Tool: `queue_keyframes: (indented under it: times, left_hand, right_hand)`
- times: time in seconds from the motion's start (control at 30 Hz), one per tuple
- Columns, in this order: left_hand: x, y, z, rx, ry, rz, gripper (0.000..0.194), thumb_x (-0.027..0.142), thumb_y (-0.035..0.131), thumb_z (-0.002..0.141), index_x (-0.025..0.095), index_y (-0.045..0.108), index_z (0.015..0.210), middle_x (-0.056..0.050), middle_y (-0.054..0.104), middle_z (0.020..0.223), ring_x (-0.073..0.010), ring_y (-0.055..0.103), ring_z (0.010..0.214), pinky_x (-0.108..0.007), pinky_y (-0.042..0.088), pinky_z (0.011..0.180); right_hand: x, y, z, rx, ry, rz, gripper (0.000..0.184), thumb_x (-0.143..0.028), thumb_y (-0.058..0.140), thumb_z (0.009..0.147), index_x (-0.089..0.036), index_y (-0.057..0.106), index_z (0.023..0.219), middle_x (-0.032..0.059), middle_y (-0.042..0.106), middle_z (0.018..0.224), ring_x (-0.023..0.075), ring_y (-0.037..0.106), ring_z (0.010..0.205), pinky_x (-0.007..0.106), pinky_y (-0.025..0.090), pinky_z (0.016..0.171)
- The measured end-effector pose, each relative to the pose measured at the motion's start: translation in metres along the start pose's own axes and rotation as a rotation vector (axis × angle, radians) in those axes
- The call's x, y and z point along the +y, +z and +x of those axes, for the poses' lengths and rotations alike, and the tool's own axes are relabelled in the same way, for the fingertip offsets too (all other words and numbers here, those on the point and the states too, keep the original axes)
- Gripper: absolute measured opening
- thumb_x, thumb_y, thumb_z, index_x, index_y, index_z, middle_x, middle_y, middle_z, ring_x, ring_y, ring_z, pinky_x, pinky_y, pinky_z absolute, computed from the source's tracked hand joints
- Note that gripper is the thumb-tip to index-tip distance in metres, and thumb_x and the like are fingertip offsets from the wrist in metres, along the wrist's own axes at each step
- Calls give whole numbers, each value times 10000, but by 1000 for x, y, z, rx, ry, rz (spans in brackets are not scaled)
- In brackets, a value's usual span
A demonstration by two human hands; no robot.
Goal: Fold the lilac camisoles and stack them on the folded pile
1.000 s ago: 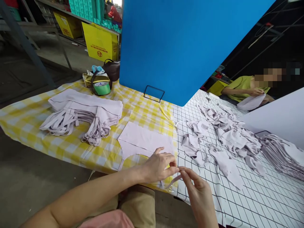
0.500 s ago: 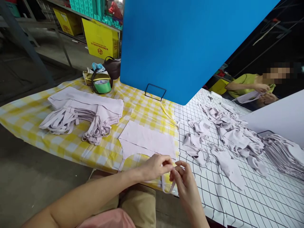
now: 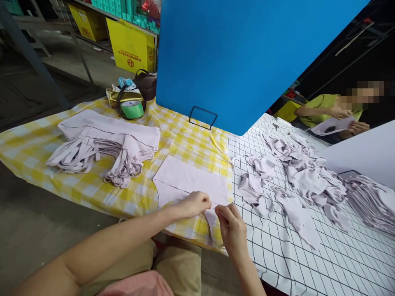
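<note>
A pale lilac garment piece with thin straps lies flat on the yellow checked cloth in front of me. Over its lower right edge, my left hand is closed, its fingers curled in a pinch on the fabric. My right hand, just to the right, pinches at the same edge with thumb and fingers. Between the hands a narrow strap end hangs down. The fingertips partly hide what they grip. To the left sits a neat stack of similar lilac pieces, their straps looped toward me.
A large blue panel stands behind the work area. Crumpled lilac pieces and a folded pile lie on the white grid cloth. Green tape is at the back left. Another person handles fabric at far right.
Both hands have moved up and left onto the garment's lower right edge, with a small gap now between them. The strap that looped below them now hangs down.
</note>
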State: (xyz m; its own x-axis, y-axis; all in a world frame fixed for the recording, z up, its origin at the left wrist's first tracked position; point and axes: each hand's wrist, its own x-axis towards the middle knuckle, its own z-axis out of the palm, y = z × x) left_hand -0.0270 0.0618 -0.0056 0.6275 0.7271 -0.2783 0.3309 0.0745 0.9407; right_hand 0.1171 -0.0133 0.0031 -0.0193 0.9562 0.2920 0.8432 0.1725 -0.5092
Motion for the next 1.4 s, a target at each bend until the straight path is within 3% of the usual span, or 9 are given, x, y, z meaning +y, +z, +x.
queue_keyframes:
  times: [0.07, 0.17, 0.27, 0.37, 0.7, 1.4]
  left_hand:
    - [-6, -6, 9, 161, 209, 361, 46, 149, 495, 748, 159, 539, 737, 4, 545, 759, -124, 513, 690, -227, 397, 613]
    - [-16, -12, 21, 154, 457, 721, 136, 145, 579, 759, 160, 566, 893, -43, 556, 966, -168, 533, 869, -260, 431, 745]
    - [-22, -12, 30, 92, 535, 929, 44, 150, 546, 809, 145, 581, 836, -60, 567, 916, -187, 535, 887, -271, 447, 738]
    - [-23, -10, 33, 91, 540, 1023, 149, 89, 456, 841, 134, 593, 804, -72, 578, 869, -191, 543, 863, -273, 454, 699]
    - [-21, -17, 43, 109, 352, 650, 133, 147, 536, 809, 162, 659, 857, -41, 586, 887, -167, 580, 824, -256, 441, 723]
    - [-20, -18, 48, 104, 325, 584, 131, 155, 548, 799, 158, 678, 780, -32, 599, 815, -158, 580, 766, -245, 430, 692]
  right_hand:
    - [8, 4, 10, -4, 76, 32, 205, -270, 406, 858, -206, 577, 767, 11, 455, 700, 140, 479, 600, 248, 403, 551]
    - [19, 13, 24, -77, 194, 67, 187, -285, 423, 812, -200, 569, 731, 40, 508, 757, 166, 512, 665, 279, 419, 597]
    - [28, 20, 34, -137, 218, 70, 163, -286, 444, 770, -201, 558, 692, 37, 538, 747, 178, 530, 683, 296, 426, 631]
    - [33, 22, 38, -175, 213, 64, 162, -287, 444, 759, -201, 543, 663, 24, 539, 701, 173, 531, 650, 290, 422, 613]
    - [23, 20, 41, -200, 139, -15, 222, -294, 361, 854, -204, 527, 737, 39, 590, 745, 169, 541, 656, 273, 393, 614]
    - [23, 25, 47, -242, 26, -223, 211, -182, 343, 842, -195, 508, 711, 37, 530, 714, 156, 470, 562, 255, 293, 516]
